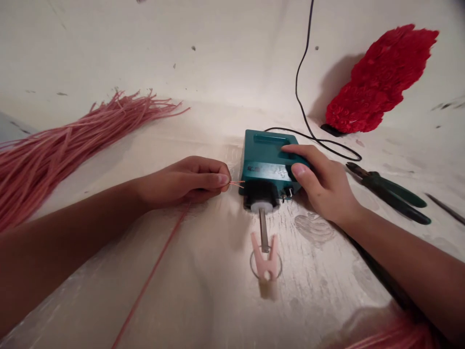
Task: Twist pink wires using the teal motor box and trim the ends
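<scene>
Pink strand [156, 266], one, two-tipped, in the pinch of left fingers [210, 167]; right fingers [305, 151] spread on one teal machine [267, 170].

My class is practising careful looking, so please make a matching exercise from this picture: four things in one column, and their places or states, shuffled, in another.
Things:
1. Left hand
2. Right hand
3. Pliers
4. Red ruffled piece

Places or states:
A. Resting on the teal machine
B. At the upper right of the picture, against the pale wall
C. Pinching a thin pink strand
D. Lying to the right of the machine, with dark green handles

Right pairs: 1-C, 2-A, 3-D, 4-B
</scene>
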Motion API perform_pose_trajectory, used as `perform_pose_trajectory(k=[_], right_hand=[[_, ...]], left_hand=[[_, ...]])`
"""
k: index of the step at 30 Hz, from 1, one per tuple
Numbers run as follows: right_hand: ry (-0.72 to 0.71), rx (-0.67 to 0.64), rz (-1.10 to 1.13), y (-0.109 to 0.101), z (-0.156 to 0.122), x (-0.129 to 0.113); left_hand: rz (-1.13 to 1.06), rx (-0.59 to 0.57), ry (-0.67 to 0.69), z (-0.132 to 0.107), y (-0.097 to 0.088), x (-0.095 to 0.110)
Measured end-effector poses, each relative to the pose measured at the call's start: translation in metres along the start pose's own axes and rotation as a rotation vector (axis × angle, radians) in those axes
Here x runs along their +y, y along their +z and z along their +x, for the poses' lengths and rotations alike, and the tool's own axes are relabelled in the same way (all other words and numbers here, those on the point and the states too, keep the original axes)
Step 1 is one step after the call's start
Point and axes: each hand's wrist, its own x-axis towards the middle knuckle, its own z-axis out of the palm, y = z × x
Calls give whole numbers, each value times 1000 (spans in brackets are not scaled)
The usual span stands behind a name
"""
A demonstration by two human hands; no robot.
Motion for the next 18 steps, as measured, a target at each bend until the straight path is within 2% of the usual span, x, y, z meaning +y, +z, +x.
perform_pose_trajectory(k=[5,12,18], right_hand=[[5,-5,20,0,-1,1],[-1,-5,13,0,-1,1],[-13,1,13,0,-1,2]], left_hand=[[15,84,-21,1,1,0],[483,207,96,1,20,8],[481,234,142,1,30,7]])
